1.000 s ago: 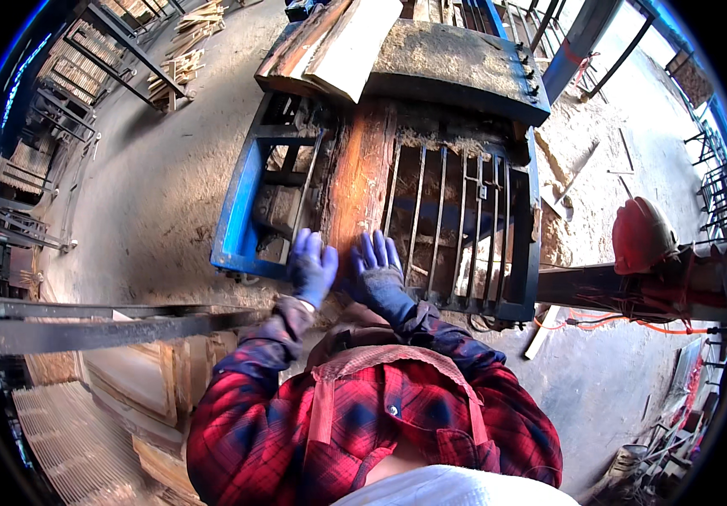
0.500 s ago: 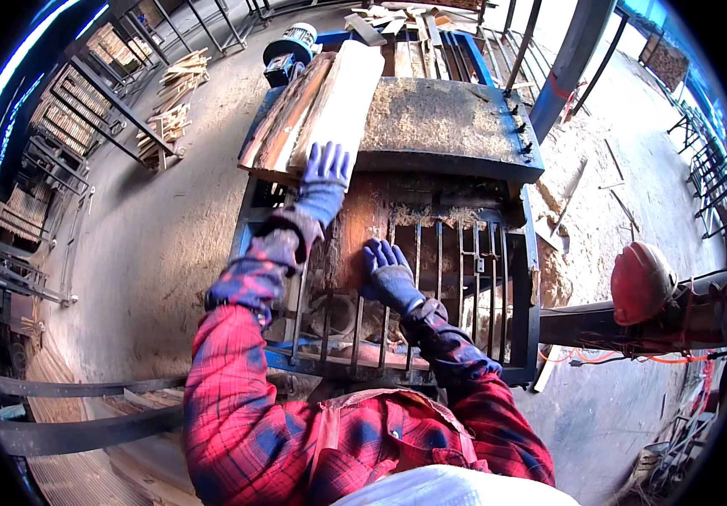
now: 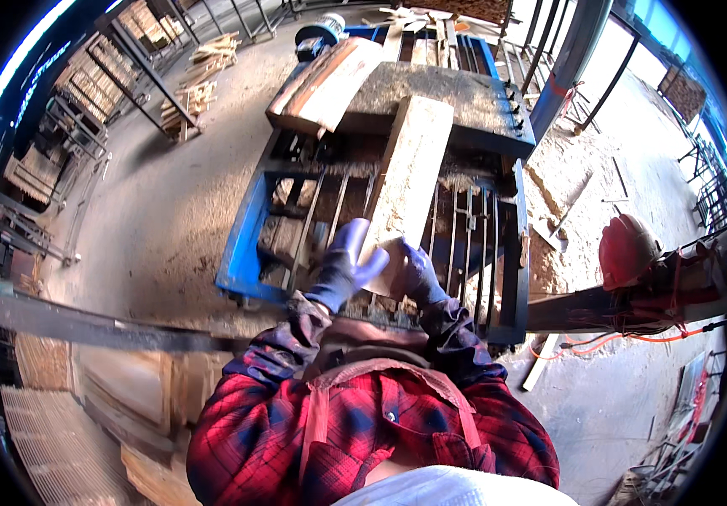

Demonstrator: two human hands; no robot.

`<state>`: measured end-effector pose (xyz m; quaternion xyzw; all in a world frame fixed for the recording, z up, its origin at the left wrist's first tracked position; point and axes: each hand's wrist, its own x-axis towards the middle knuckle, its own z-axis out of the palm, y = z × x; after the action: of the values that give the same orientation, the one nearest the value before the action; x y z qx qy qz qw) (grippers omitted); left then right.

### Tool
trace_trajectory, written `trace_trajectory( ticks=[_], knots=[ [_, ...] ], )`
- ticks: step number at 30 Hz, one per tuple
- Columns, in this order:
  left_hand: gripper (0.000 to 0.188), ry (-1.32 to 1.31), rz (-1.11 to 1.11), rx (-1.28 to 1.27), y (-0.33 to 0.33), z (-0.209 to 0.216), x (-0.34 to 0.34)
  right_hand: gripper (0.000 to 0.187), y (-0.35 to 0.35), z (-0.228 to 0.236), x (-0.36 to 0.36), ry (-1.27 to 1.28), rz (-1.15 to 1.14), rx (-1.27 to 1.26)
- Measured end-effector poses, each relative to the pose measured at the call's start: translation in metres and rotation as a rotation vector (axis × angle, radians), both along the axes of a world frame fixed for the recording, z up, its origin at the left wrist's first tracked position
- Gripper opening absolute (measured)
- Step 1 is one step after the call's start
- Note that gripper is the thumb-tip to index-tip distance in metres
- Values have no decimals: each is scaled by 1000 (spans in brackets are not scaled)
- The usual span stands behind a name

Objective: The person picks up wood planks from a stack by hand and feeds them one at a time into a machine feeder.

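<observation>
**One pale plank, two gloved hands**

Two blue-gloved hands are gripping one pale plank (image 3: 410, 173) at its near end: left hand (image 3: 342, 266) with fingers curled around its edge, right hand (image 3: 418, 270) clasping opposite. The plank is lying along the blue-framed roller bed (image 3: 249, 228).

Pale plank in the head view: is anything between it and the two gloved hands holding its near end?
Nothing visible. The left hand and right hand grip the pale plank directly at its near end, above the blue frame.

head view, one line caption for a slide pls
Both gloved hands, left hand and right hand, grip a pale plank over the blue-framed roller table.
</observation>
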<state>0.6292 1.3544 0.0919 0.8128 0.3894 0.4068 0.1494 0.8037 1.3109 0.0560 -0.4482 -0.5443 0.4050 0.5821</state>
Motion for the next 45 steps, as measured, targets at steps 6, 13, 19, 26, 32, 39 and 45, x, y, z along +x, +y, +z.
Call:
trace_trajectory(
  ticks=[6,13,19,26,32,39,45],
  knots=[
    [38,-692,179,-757,-51,-70,-55,33,-57,-23,-50,-12,101,91],
    [23,-693,252,-795,-47,-65,-100,84,-65,-3,-77,-91,218,-147],
    [19,-597,226,-661,9,-85,-91,105,-37,-36,-94,-999,49,-67],
    [31,188,337,94,95,-55,-36,92,41,-57,-68,-1062,-97,-8],
    [73,577,278,557,267,39,2,98,120,-42,-32,-1216,32,-241],
    [60,803,249,596,266,59,43,56,187,16,5,211,3,-252],
    [49,462,-300,226,79,30,26,31,118,19,-1,771,27,-370]
  ],
)
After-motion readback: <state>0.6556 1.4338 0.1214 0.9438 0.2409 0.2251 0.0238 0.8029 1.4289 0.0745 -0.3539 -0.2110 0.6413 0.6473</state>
